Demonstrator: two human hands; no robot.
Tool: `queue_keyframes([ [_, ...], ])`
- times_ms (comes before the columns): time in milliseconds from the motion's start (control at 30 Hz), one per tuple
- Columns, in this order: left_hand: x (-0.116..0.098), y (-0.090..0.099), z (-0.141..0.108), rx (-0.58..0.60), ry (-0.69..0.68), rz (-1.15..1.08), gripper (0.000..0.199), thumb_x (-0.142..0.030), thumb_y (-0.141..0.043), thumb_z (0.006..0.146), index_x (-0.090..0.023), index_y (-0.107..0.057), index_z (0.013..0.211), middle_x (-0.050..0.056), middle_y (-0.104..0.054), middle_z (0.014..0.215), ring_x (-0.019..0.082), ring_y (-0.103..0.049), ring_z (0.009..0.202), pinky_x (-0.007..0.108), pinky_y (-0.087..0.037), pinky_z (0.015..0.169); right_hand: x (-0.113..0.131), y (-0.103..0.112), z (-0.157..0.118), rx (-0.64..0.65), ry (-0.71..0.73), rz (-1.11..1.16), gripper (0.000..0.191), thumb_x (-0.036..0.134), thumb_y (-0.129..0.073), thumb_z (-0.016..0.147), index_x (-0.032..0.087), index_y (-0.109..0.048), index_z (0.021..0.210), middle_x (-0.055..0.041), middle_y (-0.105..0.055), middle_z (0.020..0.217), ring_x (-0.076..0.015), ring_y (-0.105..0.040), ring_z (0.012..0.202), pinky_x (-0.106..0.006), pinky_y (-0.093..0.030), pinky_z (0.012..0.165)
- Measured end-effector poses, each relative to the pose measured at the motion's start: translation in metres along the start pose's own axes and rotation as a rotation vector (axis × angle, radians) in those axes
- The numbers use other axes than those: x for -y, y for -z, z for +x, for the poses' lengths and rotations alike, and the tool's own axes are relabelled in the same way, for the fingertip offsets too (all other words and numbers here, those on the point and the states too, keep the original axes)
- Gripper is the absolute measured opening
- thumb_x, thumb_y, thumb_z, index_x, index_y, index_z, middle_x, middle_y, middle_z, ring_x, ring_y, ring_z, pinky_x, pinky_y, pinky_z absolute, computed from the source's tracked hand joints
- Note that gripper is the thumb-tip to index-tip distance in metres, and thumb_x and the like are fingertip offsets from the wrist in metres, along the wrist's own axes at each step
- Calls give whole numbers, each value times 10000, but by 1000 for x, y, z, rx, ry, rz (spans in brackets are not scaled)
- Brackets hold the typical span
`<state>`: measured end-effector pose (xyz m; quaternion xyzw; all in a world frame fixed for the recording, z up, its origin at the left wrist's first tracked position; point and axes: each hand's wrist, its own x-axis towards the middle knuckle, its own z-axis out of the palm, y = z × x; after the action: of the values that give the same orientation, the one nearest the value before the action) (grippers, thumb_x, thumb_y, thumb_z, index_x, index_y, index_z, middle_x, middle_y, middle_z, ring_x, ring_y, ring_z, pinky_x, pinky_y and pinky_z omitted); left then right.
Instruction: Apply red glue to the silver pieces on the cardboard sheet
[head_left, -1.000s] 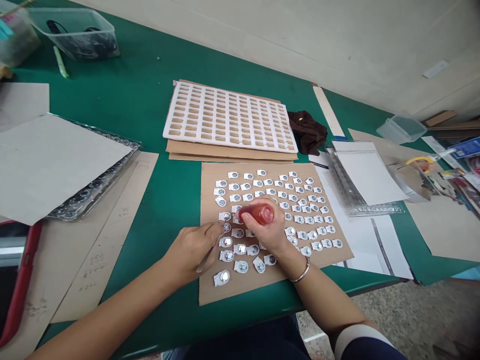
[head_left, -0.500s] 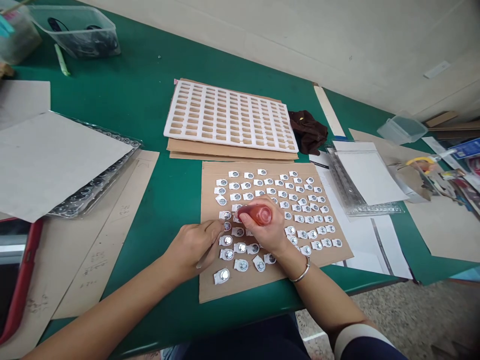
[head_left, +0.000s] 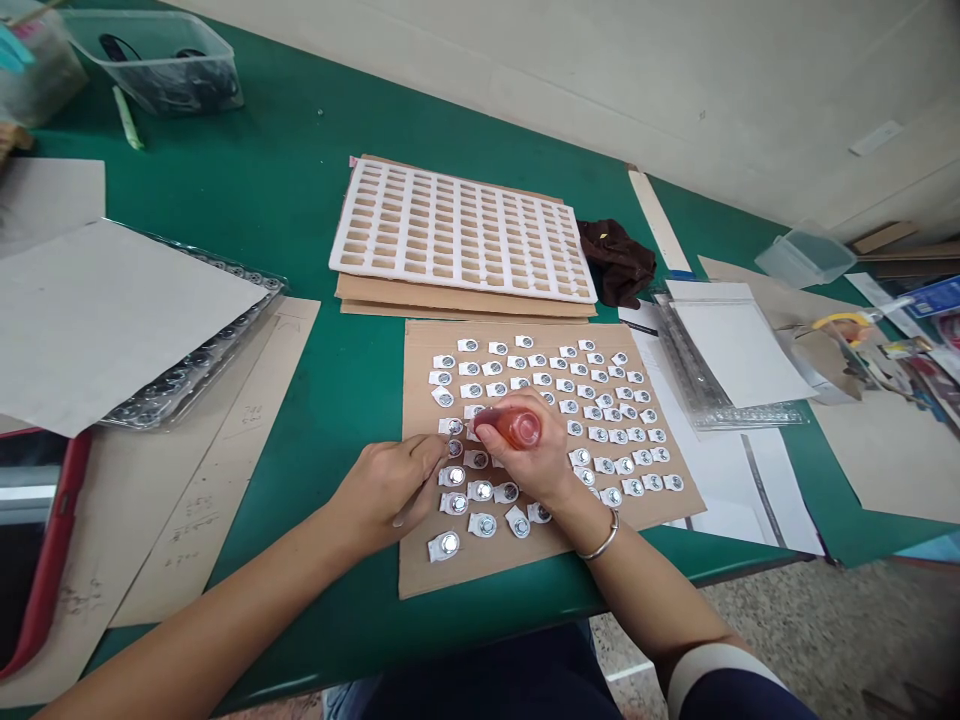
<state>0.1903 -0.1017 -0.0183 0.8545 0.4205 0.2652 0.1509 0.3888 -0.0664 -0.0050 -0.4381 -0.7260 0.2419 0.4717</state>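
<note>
A sheet of brown cardboard [head_left: 420,560] lies on the green table, with rows of small white tabs bearing round silvery pieces, such as the one at its lower left [head_left: 444,546]. My right hand [head_left: 541,455] is wrapped round a small bottle of red liquid [head_left: 523,427], tilted with its narrow end to the left, over the left part of the cardboard. Close by on the left, my left hand [head_left: 390,490] has its fingers pinched at a tab by the cardboard's left edge. A thin, pale tool [head_left: 409,508] sticks out below those fingers.
Behind the cardboard lies a white slotted tray [head_left: 465,280] on more cardboard, beside a dark brown cloth [head_left: 619,262]. Grey sheets [head_left: 127,310] and a red-edged device [head_left: 64,530] are at left, a plastic box [head_left: 161,75] at back left. White sheets [head_left: 739,345] lie at right.
The view has shifted very slightly. The red bottle's narrow end has tipped a little; both hands stay in nearly the same places.
</note>
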Motion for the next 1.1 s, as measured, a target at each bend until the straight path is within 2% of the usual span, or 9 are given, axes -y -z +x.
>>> queue_keyframes([
  [300,0,0,-1,0,12,-17,190,-165,-431,833,-186,-553,978,38,-676,807,154,-662,696,253,-542,662,-1,1,-1,19,-2,-29,202,323,-697,735,217,-592,872,-17,-616,782,-166,-594,720,-341,-518,638],
  [767,4,-2,-2,-1,48,-42,169,-184,-447,849,-181,-565,970,39,-685,859,151,-661,707,246,-530,654,2,2,-1,35,-22,-10,175,297,-694,739,217,-590,856,-11,-617,771,-160,-594,711,-338,-513,650],
  [1100,1,0,1,9,47,-26,145,-187,-436,864,-179,-565,930,38,-682,819,148,-661,704,241,-531,658,0,1,-1,15,-30,5,186,267,-702,739,206,-581,867,-16,-597,779,-158,-581,736,-328,-508,664],
])
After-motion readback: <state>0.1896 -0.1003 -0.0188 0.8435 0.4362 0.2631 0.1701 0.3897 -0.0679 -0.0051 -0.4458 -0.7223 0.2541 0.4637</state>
